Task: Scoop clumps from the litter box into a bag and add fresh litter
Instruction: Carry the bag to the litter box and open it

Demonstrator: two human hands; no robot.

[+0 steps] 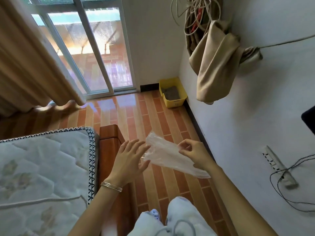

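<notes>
Bag point(164, 155) pinched in right hand point(196, 155); left hand point(127, 159) flat beside it.

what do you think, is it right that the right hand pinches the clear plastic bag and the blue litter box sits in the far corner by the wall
Not quite: the litter box is yellow, not blue, as the head view shows. The rest holds: the right hand pinches the clear plastic bag, and the box sits in the far corner by the wall.
</notes>
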